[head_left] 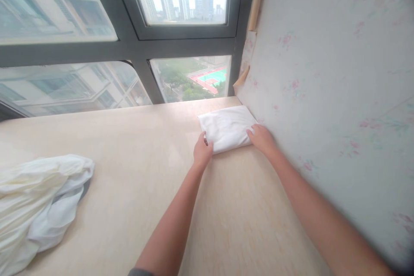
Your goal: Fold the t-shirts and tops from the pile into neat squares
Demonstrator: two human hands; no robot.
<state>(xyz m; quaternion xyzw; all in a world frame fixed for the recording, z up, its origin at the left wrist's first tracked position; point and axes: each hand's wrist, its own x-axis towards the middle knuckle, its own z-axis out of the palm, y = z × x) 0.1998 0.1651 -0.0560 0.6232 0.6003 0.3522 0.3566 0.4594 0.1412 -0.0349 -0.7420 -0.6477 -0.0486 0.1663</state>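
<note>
Pale marbled windowsill (136, 172) beside floral wallpaper (323, 73), both hands' fingers (208, 146) gripping folded white cloth (228, 127).

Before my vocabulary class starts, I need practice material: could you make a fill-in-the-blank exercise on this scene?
The left hand and right hand touch a folded cloth coloured ____.
The crumpled fabric lies to the ____ of the folded cloth.
The wall is patterned with pink ____.
Missing words: white; left; flowers.
</note>
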